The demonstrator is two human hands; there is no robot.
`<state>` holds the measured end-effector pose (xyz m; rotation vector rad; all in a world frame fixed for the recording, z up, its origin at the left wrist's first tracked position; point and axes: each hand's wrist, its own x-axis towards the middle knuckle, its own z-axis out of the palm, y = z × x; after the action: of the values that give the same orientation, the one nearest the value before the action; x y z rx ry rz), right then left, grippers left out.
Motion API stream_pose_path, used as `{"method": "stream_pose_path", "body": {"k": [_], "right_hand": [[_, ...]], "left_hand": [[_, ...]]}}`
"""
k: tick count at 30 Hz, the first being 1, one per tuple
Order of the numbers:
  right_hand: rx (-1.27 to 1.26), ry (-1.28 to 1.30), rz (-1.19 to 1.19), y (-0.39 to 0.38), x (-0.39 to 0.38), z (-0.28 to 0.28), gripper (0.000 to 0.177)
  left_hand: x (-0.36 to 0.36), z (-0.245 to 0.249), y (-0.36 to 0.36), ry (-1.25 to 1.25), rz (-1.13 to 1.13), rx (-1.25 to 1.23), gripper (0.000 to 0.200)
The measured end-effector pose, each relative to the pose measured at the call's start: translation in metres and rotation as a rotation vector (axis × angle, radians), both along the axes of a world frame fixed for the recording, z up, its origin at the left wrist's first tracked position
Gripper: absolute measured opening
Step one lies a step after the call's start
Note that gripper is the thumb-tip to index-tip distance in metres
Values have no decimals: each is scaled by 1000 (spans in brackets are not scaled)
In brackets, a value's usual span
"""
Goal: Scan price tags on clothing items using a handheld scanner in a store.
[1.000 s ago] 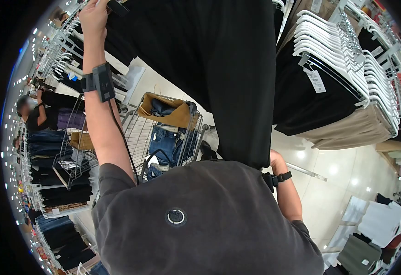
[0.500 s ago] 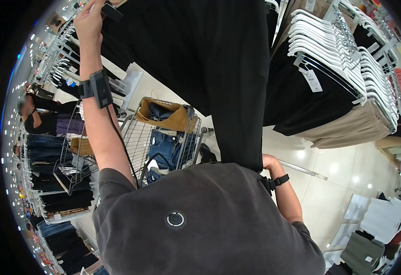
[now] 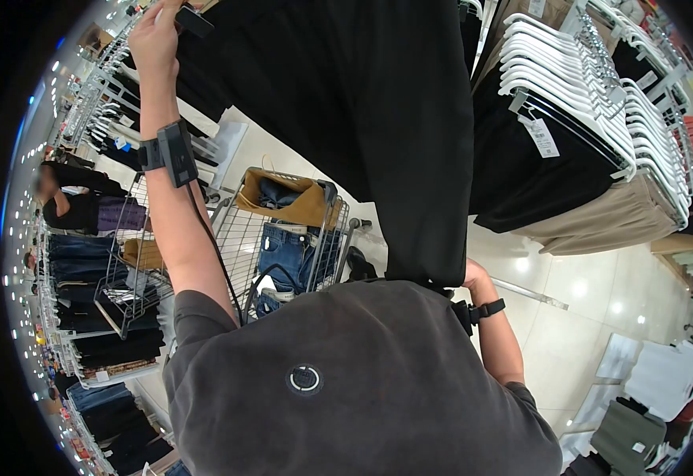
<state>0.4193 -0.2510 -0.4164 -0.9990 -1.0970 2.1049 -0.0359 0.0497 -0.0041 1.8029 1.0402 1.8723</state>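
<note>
Black garment (image 3: 394, 119) — left hand (image 3: 156, 36) raised (gripping); right hand (image 3: 473, 276) low.

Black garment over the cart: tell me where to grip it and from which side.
Grip the black garment at its top edge, next to the left hand, coming from the left, where that edge is exposed. It hangs long and limp, so the top bears its weight; the right hand merely meets the bottom hem.

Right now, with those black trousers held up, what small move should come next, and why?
Probably swing the black trousers toward the rack of white hangers: the left hand grips their top, the right hand meets the hem.
</note>
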Motion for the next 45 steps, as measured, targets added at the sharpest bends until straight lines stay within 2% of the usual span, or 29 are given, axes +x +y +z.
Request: {"method": "stream_pose_path", "body": {"k": [1, 3, 4, 7, 10, 13, 16, 18, 20, 21, 23, 25, 30, 32, 34, 36, 39, 41, 44, 45], "right_hand": [[-40, 77, -30, 1, 0, 2, 43], [-116, 230, -91, 4, -1, 6, 36], [-121, 259, -106, 5, 1, -11, 29], [-235, 438, -100, 6, -6, 20, 28], [-437, 549, -264, 5, -16, 31, 38], [-424, 765, -336, 11, -29, 57, 49], [-335, 1070, -232, 31, -38, 89, 51], [230, 685, -323, 40, -45, 97, 52], [578, 346, -391, 53, -47, 103, 53], [649, 218, -422, 60, -47, 108, 54], [525, 505, -339, 74, -49, 124, 55], [70, 1296, -74, 85, -56, 156, 55], [37, 1152, -144, 85, -69, 156, 46], [116, 1104, -96, 78, -75, 154, 46], [180, 1114, -20, 75, -79, 156, 52], [230, 1181, 85, 75, -81, 171, 66], [272, 1025, 11, 70, -81, 174, 92], [34, 1272, 60, 69, -85, 187, 93], [-141, 1302, 13, 62, -88, 212, 82], [206, 842, -118, 57, -92, 203, 76]], "left_hand": [[20, 1, -15, -5, 35, 28, 20], [33, 3, -24, -13, 72, 55, 18], [32, 3, -24, -15, 74, 53, 19], [29, 4, -22, -11, 120, 54, 20], [26, 6, -13, 41, 255, 112, 24], [35, 11, -17, 45, 328, 75, 28], [35, 10, -13, 129, 336, 116, 25], [39, 7, -13, 99, 282, 105, 23], [32, 1, -4, 115, 270, 151, 22], [33, -1, -2, 122, 264, 175, 22], [41, -5, -9, 106, 265, 155, 22], [41, -8, -13, 100, 271, 138, 22], [29, -17, -1, 69, 259, 153, 20], [26, -18, 0, 54, 246, 165, 20], [27, -18, -2, 36, 222, 167, 21], [31, -17, -6, 12, 208, 110, 21], [34, -18, -6, 19, 229, 100, 22], [36, -19, -7, 34, 254, 113, 23], [38, -20, -10, 75, 310, 123, 24], [38, -20, -9, 102, 340, 125, 25]]}}
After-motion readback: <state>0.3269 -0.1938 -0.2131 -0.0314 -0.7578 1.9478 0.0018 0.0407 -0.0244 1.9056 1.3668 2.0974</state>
